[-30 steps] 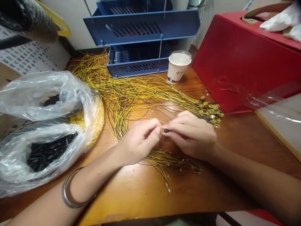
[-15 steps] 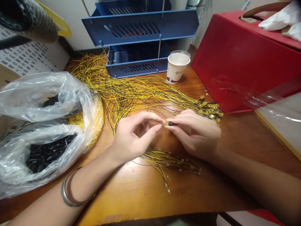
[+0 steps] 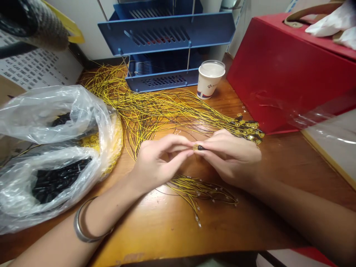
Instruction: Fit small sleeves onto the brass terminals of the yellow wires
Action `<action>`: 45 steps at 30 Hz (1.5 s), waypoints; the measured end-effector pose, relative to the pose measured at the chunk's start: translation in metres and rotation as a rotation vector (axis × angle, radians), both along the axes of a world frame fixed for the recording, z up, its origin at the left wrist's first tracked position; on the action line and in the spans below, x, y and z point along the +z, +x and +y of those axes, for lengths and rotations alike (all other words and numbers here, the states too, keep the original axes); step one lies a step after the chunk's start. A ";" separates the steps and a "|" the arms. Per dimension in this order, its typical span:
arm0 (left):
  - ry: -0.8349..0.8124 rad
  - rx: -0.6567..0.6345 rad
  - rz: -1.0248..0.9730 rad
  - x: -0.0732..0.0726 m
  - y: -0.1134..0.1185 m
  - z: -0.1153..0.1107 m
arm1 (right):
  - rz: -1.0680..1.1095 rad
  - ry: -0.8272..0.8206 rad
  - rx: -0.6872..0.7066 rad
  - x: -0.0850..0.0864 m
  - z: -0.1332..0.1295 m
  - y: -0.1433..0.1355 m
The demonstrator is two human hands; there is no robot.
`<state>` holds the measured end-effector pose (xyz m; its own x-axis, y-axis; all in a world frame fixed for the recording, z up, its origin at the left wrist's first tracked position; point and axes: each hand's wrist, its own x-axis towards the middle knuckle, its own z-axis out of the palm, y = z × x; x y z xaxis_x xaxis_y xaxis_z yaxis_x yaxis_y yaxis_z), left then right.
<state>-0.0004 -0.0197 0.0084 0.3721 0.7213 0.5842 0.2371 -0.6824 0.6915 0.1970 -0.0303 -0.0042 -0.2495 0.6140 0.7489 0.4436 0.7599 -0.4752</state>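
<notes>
In the middle of the head view my two hands meet fingertip to fingertip over the table. My left hand (image 3: 157, 161) pinches thumb and forefinger at the left end of a small yellowish clear piece (image 3: 195, 147). A small black cap (image 3: 200, 147) sits against that piece, between the thumb and forefinger of my right hand (image 3: 233, 155). Whether a wire runs into the left pinch is hidden by the fingers. Below the hands lies a small bunch of yellow and black wires (image 3: 191, 183) with clear tips.
A large bundle of yellow and black wires (image 3: 155, 107) spreads behind my hands, its yellow-and-black ends piled at right. Plastic bags (image 3: 102, 152) holding black pieces (image 3: 58, 181) stand at left. Further back are a paper cup (image 3: 210, 81), blue trays (image 3: 169, 33) and a red box (image 3: 289, 74).
My fingertips have drawn closer together. The black cap has shifted slightly left, and more of the yellowish piece shows beside it.
</notes>
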 end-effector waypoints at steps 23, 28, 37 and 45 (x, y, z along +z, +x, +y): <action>-0.077 0.069 0.071 -0.001 -0.001 -0.002 | 0.018 -0.098 0.064 0.002 -0.003 -0.002; -0.108 0.043 0.073 -0.002 -0.003 -0.002 | -0.013 -0.109 0.057 0.003 -0.003 -0.001; -0.156 0.010 0.068 -0.003 -0.004 -0.001 | -0.026 -0.109 0.065 0.003 -0.004 -0.001; -0.185 0.010 0.061 -0.002 -0.004 -0.002 | -0.017 -0.127 0.067 0.003 -0.004 -0.001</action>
